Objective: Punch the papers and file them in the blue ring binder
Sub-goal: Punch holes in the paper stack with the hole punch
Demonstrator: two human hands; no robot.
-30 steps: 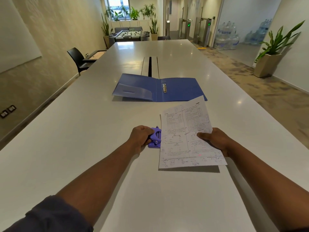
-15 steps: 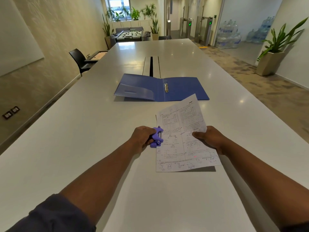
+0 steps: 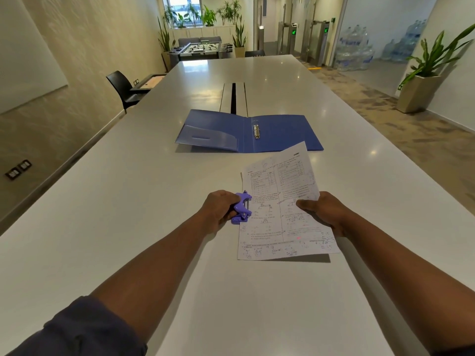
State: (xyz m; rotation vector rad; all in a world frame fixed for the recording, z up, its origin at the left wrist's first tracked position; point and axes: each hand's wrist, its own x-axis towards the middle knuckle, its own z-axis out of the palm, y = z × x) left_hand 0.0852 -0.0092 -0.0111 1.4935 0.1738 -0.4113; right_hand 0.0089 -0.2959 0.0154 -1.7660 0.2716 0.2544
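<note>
Since the tabletop [image 3: 128,201] is long and mostly bare, everything for the job is kept along its middle line, toward the near edge. Further up that line the blue binder [image 3: 280,132] is laid flat and wide open, rings [image 3: 256,131] exposed, probably so sheets can be dropped straight on once holes are made. Nothing is filed in it yet, from what can be seen.

Closer to the near edge, the papers [image 3: 280,201] are gripped at their right side by the right hand [image 3: 323,213], thumb on top, and tilted so the left edge is fed toward the punch. Looks like that edge is being lined up in the slot, though how deep it sits can't really be told.

Smallest thing last: the purple punch [image 3: 241,208] is resting on the tabletop and is wrapped by the left hand [image 3: 221,209], fingers closed around its lever side, likely to steady it and be ready to squeeze.
</note>
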